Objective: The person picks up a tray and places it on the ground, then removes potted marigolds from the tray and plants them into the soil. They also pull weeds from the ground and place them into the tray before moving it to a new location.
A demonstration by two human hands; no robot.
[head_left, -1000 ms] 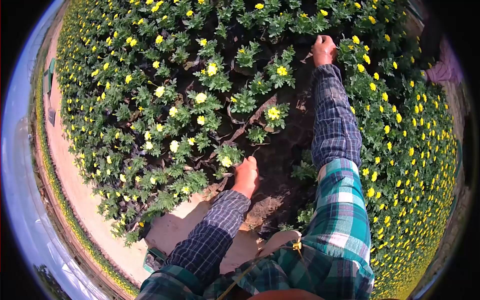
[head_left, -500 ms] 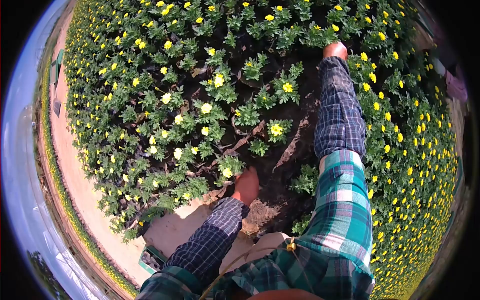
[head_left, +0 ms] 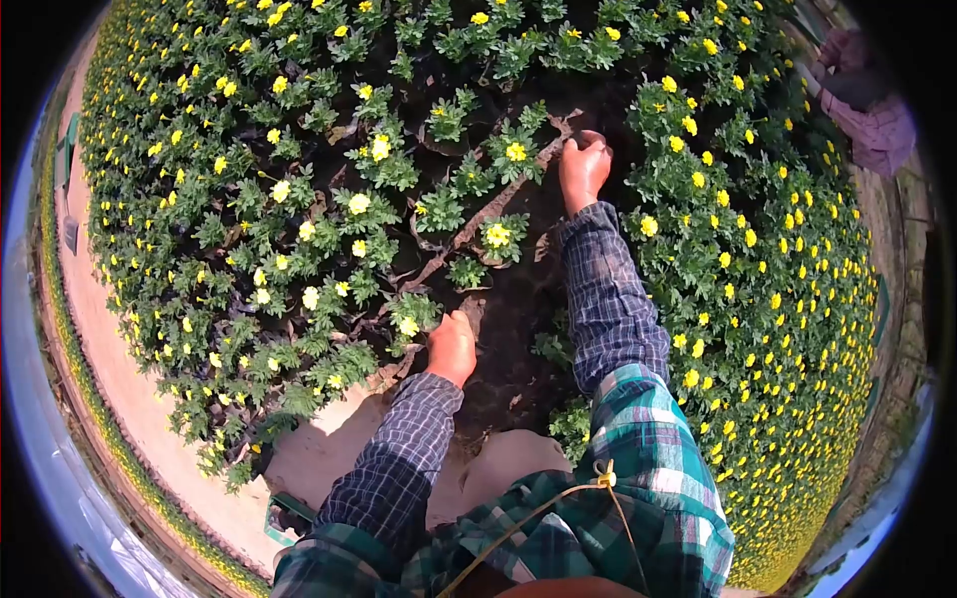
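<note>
My left hand [head_left: 454,347] is closed at the near end of the dark soil gap, beside a yellow-flowered plant [head_left: 407,321]. A brown, dry-looking scrap [head_left: 475,311] shows just past its fingers. Farther out, my right hand [head_left: 585,171] is closed with its fingers curled, low over the soil. A long brown wrinkled strip [head_left: 488,212] runs diagonally between the plants and reaches the fingers of my right hand; whether they grip it cannot be made out. Small marigold-like plants [head_left: 498,237] with yellow blooms stand left of my right hand.
Dense rows of yellow-flowered plants [head_left: 758,299] fill the right side, and more spread to the left. A pale path [head_left: 130,329] runs along the left, with a green crate [head_left: 287,518] near my left sleeve. Another person [head_left: 867,110] is at the upper right.
My right hand has come back from the far plants to the left, over the soil gap. My left hand has risen off the soil beside the plant. The view has shifted slightly.
</note>
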